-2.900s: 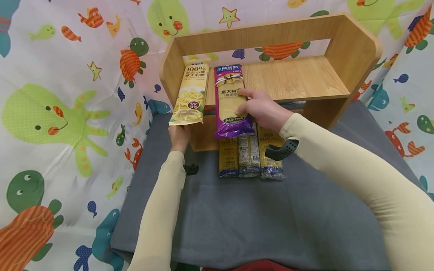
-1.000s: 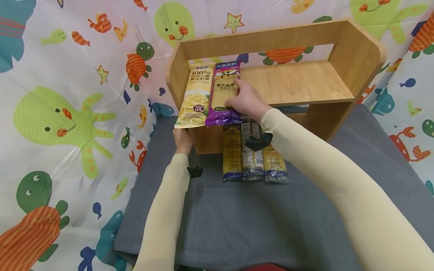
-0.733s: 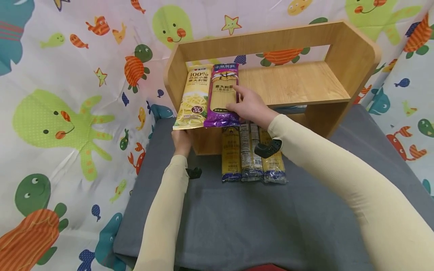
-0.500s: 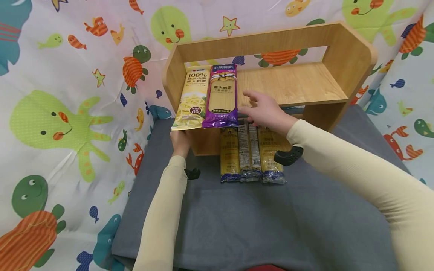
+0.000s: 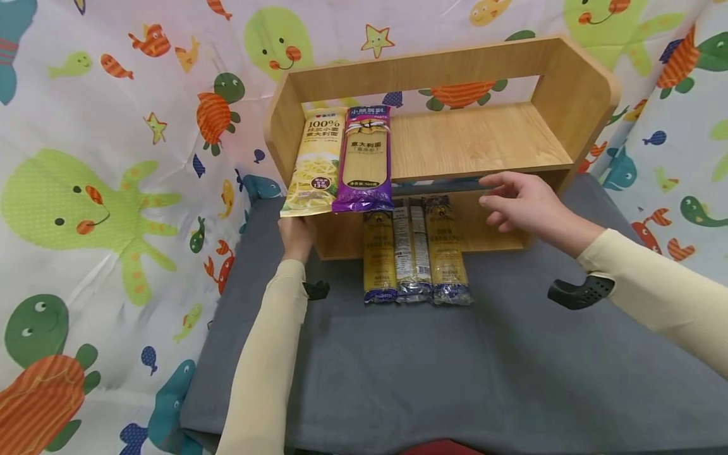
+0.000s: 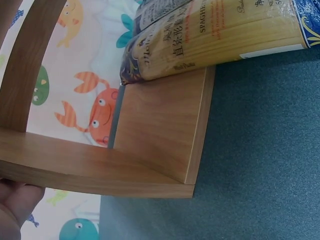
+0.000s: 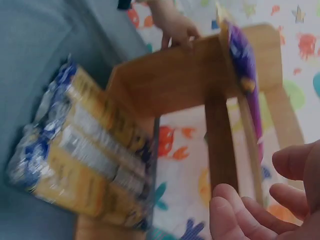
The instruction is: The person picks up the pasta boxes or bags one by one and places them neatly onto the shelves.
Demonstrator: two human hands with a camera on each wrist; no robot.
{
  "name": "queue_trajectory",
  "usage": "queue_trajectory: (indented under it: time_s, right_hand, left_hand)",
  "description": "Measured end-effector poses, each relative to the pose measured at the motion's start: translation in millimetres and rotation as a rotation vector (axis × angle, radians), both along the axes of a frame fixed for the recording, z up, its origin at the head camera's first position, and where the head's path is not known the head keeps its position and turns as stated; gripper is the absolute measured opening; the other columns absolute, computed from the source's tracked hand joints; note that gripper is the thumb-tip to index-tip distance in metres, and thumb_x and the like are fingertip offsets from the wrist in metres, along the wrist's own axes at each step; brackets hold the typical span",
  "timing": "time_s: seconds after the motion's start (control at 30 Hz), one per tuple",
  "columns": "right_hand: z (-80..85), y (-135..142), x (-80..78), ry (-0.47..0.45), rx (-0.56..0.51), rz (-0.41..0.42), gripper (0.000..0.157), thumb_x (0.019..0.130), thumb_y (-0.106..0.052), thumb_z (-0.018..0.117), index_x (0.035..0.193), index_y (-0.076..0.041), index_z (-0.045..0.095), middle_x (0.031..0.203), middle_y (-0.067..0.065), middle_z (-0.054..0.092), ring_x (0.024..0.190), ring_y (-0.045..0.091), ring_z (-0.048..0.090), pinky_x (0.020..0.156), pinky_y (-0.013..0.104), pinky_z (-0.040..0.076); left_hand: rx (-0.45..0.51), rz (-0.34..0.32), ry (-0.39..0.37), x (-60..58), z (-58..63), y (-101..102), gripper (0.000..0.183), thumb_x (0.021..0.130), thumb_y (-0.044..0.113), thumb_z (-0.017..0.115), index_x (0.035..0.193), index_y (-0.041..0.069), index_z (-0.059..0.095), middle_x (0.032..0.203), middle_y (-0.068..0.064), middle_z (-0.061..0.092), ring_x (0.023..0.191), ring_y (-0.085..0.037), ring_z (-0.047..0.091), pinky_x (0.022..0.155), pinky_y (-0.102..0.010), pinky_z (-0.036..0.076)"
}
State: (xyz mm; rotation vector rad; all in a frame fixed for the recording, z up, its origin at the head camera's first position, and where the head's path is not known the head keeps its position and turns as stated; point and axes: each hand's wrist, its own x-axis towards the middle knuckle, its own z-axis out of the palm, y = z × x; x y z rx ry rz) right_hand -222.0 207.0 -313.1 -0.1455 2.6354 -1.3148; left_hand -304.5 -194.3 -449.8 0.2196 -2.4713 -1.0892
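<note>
Hovering before the front edge of the upper board (image 5: 483, 136), your right hand (image 5: 529, 205) has its fingers loosely bent and spread, with a gap between them and the thumb, apart from every pack. Your left hand (image 5: 297, 237) grips the left side panel (image 7: 165, 80) of the wooden shelf; the head view half hides it under a pack's end, but the right wrist view shows its fingers over the panel's edge.

Just above that hand, a yellow pasta pack (image 5: 318, 158) lies printed face up on the upper board, next to the left side. Close against it, to your right, lies a purple pasta pack (image 5: 366, 158), also face up. Both have their near ends at the board's front edge.

Below them, on the bottom board (image 5: 491, 224), three spaghetti packs (image 5: 413, 253) with blue ends lie side by side, their near ends reaching out over the grey cloth (image 5: 398, 366).

Cream sleeves (image 5: 258, 360) cover your arms, and a black device (image 5: 580, 292) sits at each wrist. Behind the shelf and along your left hangs a white curtain (image 5: 176, 104) printed with sea animals.
</note>
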Motion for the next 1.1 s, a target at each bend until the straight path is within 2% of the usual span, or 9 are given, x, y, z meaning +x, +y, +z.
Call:
queue_trajectory:
  time_s: [0.17, 0.23, 0.43, 0.63, 0.8, 1.0, 1.1]
  right_hand:
    - [-31.1, 33.9, 2.6, -0.081, 0.010, -0.012, 0.054, 0.104, -0.029, 0.058, 0.149, -0.002, 0.044, 0.111, 0.006, 0.065, 0.073, 0.003, 0.068, 0.066, 0.028, 0.060]
    - [-42.9, 43.8, 4.3, -0.114, 0.003, -0.014, 0.056, 0.104, -0.030, 0.057, 0.150, -0.001, 0.042, 0.111, 0.004, 0.066, 0.074, 0.002, 0.069, 0.068, 0.028, 0.060]
    - [-73.2, 55.7, 11.1, -0.173, -0.007, -0.026, 0.058, 0.105, -0.033, 0.056, 0.151, 0.000, 0.040, 0.125, 0.018, 0.064, 0.079, 0.001, 0.070, 0.073, 0.030, 0.061]
    - [-109.4, 58.7, 18.5, -0.212, -0.049, -0.039, 0.062, 0.106, -0.032, 0.054, 0.153, 0.003, 0.036, 0.142, 0.035, 0.051, 0.085, 0.010, 0.075, 0.075, 0.036, 0.063]
    - [-142.4, 57.1, 21.9, -0.238, -0.071, -0.053, 0.063, 0.106, -0.030, 0.053, 0.154, 0.005, 0.033, 0.145, 0.038, 0.048, 0.086, 0.013, 0.075, 0.075, 0.037, 0.062]
    - [-178.2, 47.1, 21.3, -0.284, -0.059, -0.054, 0.064, 0.104, -0.028, 0.057, 0.154, 0.005, 0.033, 0.140, 0.035, 0.055, 0.089, 0.018, 0.073, 0.075, 0.038, 0.062]
    - [-192.2, 39.7, 20.5, -0.294, -0.096, -0.055, 0.065, 0.104, -0.026, 0.058, 0.155, 0.005, 0.032, 0.139, 0.034, 0.056, 0.089, 0.017, 0.073, 0.075, 0.039, 0.062]
  left_hand:
    - [0.005, 0.006, -0.019, -0.4, -0.6, -0.2, 0.035, 0.107, 0.014, 0.048, 0.139, 0.004, 0.059, 0.123, -0.024, 0.069, 0.102, -0.034, 0.069, 0.089, -0.049, 0.056]
    - [0.027, 0.001, -0.029, -0.3, -1.3, -0.4, 0.036, 0.107, 0.014, 0.049, 0.140, 0.005, 0.058, 0.125, -0.023, 0.068, 0.101, -0.033, 0.067, 0.090, -0.049, 0.056]
    - [0.038, 0.004, -0.029, -0.4, -1.0, -1.6, 0.036, 0.107, 0.014, 0.048, 0.140, 0.004, 0.057, 0.127, -0.023, 0.067, 0.106, -0.033, 0.067, 0.092, -0.049, 0.056]
    - [0.024, -0.001, -0.025, 0.6, 1.1, -1.6, 0.035, 0.107, 0.015, 0.048, 0.138, 0.002, 0.060, 0.125, -0.025, 0.068, 0.113, -0.038, 0.069, 0.092, -0.051, 0.056]
    - [0.008, -0.004, -0.019, 0.1, 0.0, -1.4, 0.035, 0.107, 0.015, 0.048, 0.137, 0.001, 0.060, 0.125, -0.025, 0.069, 0.112, -0.037, 0.069, 0.093, -0.050, 0.056]
    - [0.013, -0.007, 0.002, -1.7, -1.4, -1.6, 0.035, 0.106, 0.012, 0.050, 0.137, 0.002, 0.060, 0.126, -0.024, 0.068, 0.113, -0.036, 0.068, 0.096, -0.049, 0.055]
    - [0.021, -0.006, 0.004, -1.7, -1.5, -2.3, 0.035, 0.105, 0.012, 0.050, 0.138, 0.002, 0.060, 0.126, -0.024, 0.068, 0.113, -0.036, 0.068, 0.096, -0.049, 0.055]
